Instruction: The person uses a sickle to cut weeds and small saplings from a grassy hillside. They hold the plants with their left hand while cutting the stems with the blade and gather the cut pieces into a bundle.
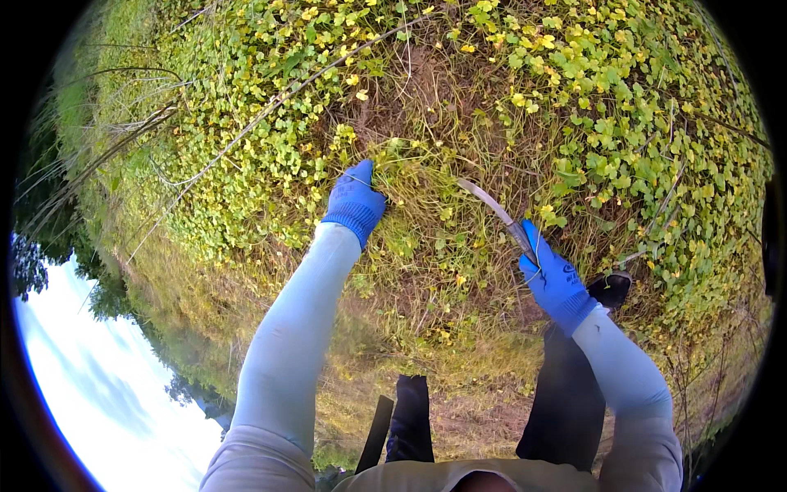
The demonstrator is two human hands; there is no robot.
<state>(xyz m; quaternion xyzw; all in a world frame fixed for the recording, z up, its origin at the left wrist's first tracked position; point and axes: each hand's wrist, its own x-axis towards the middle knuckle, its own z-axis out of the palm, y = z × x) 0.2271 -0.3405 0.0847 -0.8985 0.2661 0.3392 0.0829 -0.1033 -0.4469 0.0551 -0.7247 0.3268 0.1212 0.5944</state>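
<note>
My left hand (355, 200), in a blue work glove, is closed at the left edge of a tangled bunch of green and yellow plant stems (409, 181). My right hand (553, 280), gloved alike, grips a sickle near the lower right of that bunch. The sickle's curved blade (490, 201) points up and left, its tip close to the stems but apart from my left hand. Most of its handle is hidden in my fist. A few thin stems cling to the right glove.
Low leafy plants (621, 123) cover the slope on both sides of a patch of bare brown soil (424, 80). A long dry stalk (246, 130) slants across the upper left. My dark shoe (610, 289) stands beside my right hand. Trees and sky show at the lower left.
</note>
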